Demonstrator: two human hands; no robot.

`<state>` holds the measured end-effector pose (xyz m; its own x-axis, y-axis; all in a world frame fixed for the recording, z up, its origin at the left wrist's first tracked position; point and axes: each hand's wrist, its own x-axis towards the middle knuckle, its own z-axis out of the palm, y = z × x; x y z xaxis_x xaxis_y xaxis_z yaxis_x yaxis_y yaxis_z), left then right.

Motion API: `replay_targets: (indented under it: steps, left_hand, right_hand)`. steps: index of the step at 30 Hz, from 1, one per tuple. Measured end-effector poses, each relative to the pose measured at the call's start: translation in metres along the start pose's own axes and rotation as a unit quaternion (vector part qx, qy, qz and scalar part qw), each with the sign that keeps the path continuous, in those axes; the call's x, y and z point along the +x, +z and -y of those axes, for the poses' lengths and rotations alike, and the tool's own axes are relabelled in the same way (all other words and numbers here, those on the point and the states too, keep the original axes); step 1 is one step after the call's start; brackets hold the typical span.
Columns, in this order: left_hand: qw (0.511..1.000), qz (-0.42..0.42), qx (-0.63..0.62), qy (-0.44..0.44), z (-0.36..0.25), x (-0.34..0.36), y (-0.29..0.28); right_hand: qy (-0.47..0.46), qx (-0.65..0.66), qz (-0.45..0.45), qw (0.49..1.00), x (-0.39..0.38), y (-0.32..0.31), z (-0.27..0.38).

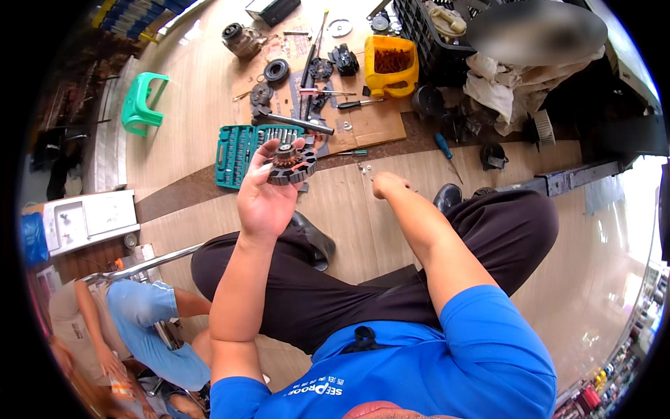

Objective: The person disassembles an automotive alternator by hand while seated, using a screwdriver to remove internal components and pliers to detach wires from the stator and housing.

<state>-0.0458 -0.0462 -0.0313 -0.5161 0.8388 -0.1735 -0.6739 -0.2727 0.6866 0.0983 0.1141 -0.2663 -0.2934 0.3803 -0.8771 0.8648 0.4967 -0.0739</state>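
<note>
My left hand is raised over the floor. Its fingers and thumb grip an alternator rotor with dark claw-like teeth and a copper-coloured winding. Lower, to the right, my right hand reaches down at the floor with its fingers curled together; whatever they may hold is hidden. Just beyond it lie a few small metal bits. Behind my left hand sits an opened green socket set case. A screwdriver with a green handle rests between the case and the small bits.
Cardboard carries tools and loose parts. A cut yellow jug holding brownish small pieces stands beside a black crate. Right of my right hand lies a blue-handled screwdriver. A green stool stands far left; another person sits nearer left.
</note>
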Motion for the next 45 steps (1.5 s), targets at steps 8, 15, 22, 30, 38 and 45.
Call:
replay_targets:
  steps: [8, 15, 22, 30, 38, 45]
  left_hand:
    - [0.999, -0.018, -0.013, -0.041, 0.006, 0.007, -0.008]
    - [0.999, 0.0, -0.028, -0.03, 0.01, 0.011, 0.003]
    - [0.998, 0.044, -0.004, -0.034, 0.012, 0.002, 0.003]
    - [0.993, 0.062, 0.086, -0.047, 0.022, -0.001, 0.025]
    - [0.997, 0.014, 0.036, -0.071, 0.027, -0.003, 0.029]
    - [0.996, 0.005, 0.041, -0.079, 0.03, -0.001, 0.029]
  right_hand:
    - [-0.028, 0.013, -0.266, 0.963, 0.029, -0.016, 0.024]
    - [-0.395, -0.229, 0.01, 0.89, -0.032, -0.017, 0.033]
    - [-0.53, 0.01, 0.0, 0.848, -0.245, -0.108, -0.006]
    - [-0.481, 0.366, -0.177, 0.777, -0.243, -0.095, -0.022]
    - [-0.517, 0.304, -0.292, 0.745, -0.236, -0.088, -0.017]
    - [-0.503, 0.347, -0.238, 0.755, -0.238, -0.087, -0.015]
